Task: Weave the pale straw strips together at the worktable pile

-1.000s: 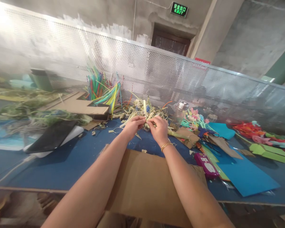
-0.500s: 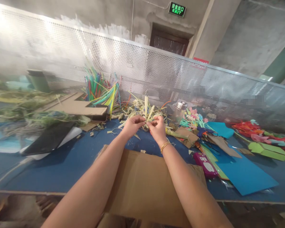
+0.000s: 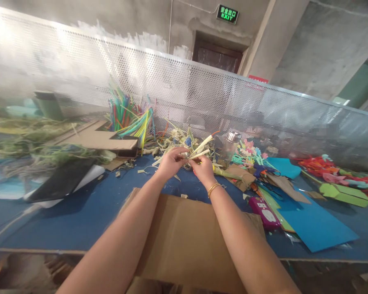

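Note:
Both my hands meet over the blue table, pinching pale yellow-green husk strips [image 3: 205,143] between them. My left hand [image 3: 172,162] is closed, thumb and fingertips pressed together at the strips' lower end. My right hand [image 3: 203,168], with a gold bracelet at the wrist, pinches close beside it. Two strips fan out to the upper right from the fingertips. Just behind lies a tangled heap of dry husk pieces [image 3: 178,136], with a small blue bit [image 3: 188,141] in it. Beneath my forearms is a brown cardboard sheet [image 3: 187,241].
A clear bottle [image 3: 230,148] stands right of my hands, near pastel flowers [image 3: 248,153]. Blue sheets [image 3: 319,224] and a purple pack [image 3: 264,213] lie on the right. Colourful pipe cleaners [image 3: 131,116], cardboard [image 3: 95,136] and stringy fibres [image 3: 46,159] are left. A perforated metal screen [image 3: 159,77] borders the back.
The pale strips were pointing upward and now tilt to the right. The blue bit in the heap has come into sight. Both hands stay pinched together in nearly the same place.

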The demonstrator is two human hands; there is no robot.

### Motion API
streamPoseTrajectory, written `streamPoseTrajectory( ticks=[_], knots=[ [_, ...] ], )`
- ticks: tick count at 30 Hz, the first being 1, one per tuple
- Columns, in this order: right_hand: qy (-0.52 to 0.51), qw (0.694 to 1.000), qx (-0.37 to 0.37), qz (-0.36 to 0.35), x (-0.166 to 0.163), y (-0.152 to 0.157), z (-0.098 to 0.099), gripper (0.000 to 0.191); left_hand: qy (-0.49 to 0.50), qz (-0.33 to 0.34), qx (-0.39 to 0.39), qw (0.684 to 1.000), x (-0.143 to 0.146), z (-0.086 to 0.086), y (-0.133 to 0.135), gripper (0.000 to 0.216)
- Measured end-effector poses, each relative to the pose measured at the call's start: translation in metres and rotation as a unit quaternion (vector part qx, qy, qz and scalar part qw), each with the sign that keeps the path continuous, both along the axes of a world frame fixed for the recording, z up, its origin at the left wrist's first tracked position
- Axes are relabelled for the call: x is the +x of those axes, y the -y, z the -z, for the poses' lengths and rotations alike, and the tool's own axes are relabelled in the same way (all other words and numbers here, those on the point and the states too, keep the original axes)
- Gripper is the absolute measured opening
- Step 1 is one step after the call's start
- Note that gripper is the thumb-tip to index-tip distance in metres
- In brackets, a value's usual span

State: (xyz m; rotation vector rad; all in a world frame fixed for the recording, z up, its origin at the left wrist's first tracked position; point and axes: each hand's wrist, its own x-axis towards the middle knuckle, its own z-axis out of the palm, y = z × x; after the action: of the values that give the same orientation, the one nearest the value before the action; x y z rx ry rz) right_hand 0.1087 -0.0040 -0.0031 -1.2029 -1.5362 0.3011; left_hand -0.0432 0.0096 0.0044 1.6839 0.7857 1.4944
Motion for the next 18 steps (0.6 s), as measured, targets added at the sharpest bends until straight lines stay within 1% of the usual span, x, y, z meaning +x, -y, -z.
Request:
streamPoseTrajectory(
  ticks=[2,4,6,9,11,14,18],
  knots=[
    [-0.119,0.992,-0.015,-0.030,-0.003,-0.003,0.003,0.020,0.039,-0.027,-0.002,0.999,0.002,-0.002,0.002,0.046],
    [-0.213,0.975,-0.025,-0.058,-0.007,-0.004,0.004,0.023,0.050,-0.048,-0.027,0.997,0.004,-0.002,0.003,0.047],
    [-0.264,0.960,-0.035,-0.083,-0.010,-0.004,0.004,0.025,0.047,-0.024,-0.059,0.997,0.005,-0.002,0.004,0.043],
    [-0.294,0.947,-0.048,-0.119,-0.014,-0.002,0.003,0.024,0.053,0.039,-0.094,0.993,0.007,-0.001,0.004,0.044],
    [-0.312,0.939,-0.055,-0.135,-0.015,0.000,0.003,0.024,0.065,0.062,-0.105,0.990,0.008,-0.001,0.005,0.046],
    [-0.336,0.929,-0.064,-0.144,-0.017,0.001,0.003,0.026,0.081,0.070,-0.121,0.987,0.009,-0.001,0.006,0.045],
    [-0.346,0.926,-0.070,-0.137,-0.020,0.004,0.003,0.025,0.089,0.073,-0.137,0.984,0.010,-0.001,0.005,0.045]
  ],
)
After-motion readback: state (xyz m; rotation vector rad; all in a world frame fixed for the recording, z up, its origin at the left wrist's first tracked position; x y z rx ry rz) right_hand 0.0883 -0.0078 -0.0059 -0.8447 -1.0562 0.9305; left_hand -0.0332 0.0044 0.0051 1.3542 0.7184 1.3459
